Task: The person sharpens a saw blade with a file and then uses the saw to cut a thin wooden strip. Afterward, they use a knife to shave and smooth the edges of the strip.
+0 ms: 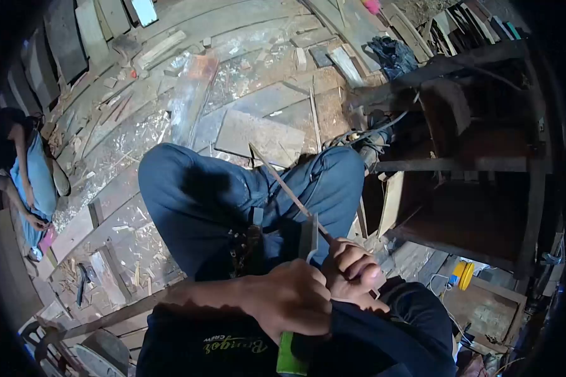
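My left hand (290, 298) is closed around the green handle (294, 353) of a knife. Its pale blade (308, 239) points up and away from my body. Beside it, my right hand (351, 270) grips the near end of a thin wooden strip (284, 187). The strip runs forward between my knees, its far tip over a flat board on the floor. The blade lies against or very close to the strip; contact I cannot tell. My fingers hide part of the handle and the strip's near end.
A flat board (258, 138) lies beyond my knees on a floor of planks and shavings. Another person (31, 182) sits at the left. A dark wooden frame (459, 166) stands to the right, near a yellow object (462, 275) and cables. Boards lean at the upper left.
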A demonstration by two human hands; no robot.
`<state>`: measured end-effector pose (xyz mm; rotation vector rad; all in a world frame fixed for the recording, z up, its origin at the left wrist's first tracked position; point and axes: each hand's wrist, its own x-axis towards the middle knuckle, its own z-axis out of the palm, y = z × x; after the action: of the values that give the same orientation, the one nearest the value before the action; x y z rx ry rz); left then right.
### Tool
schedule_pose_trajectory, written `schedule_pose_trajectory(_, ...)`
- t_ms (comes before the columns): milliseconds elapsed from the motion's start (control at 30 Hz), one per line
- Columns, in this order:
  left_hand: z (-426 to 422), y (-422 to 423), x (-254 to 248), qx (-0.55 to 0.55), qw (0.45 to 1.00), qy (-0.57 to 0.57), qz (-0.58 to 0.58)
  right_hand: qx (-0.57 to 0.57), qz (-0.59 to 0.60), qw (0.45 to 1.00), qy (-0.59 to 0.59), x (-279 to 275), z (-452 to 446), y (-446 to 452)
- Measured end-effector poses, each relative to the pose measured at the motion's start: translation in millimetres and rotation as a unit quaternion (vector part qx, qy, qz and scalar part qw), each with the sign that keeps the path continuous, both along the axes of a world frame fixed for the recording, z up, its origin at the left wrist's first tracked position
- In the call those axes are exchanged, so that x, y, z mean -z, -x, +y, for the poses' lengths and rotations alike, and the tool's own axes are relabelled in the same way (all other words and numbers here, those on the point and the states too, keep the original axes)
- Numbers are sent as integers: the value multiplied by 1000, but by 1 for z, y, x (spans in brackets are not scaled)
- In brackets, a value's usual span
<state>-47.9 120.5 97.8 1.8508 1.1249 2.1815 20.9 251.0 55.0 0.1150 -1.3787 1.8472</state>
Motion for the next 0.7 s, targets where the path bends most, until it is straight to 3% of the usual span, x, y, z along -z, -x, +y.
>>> schedule_pose_trajectory(167, 12, -1, 30, -59, 998, 14, -36, -4, 10, 1000, 19, 4, 4, -3)
schedule_pose_trajectory(300, 1, -3, 3, 5, 1000, 14, 1, -36, 40, 998, -16, 2, 2, 1)
schedule_pose_trajectory(400, 14, 1, 21, -76, 996, 25, -33, -117, 71, 989, -63, -3, 10, 9)
schedule_pose_trajectory(500, 2, 2, 7, -27, 999, 15, 4, -196, 62, 974, -98, -7, 26, 10)
schedule_pose_trajectory(567, 1, 0, 10, -29, 999, 26, 10, -328, 80, 919, -204, -15, 32, 19)
schedule_pose_trajectory(633, 4, 6, 14, -67, 996, 35, -42, -313, 61, 930, -183, -18, 30, 16)
schedule_pose_trajectory(700, -6, 9, 12, 8, 999, 37, -32, -369, 45, 911, -179, -18, 45, 18)
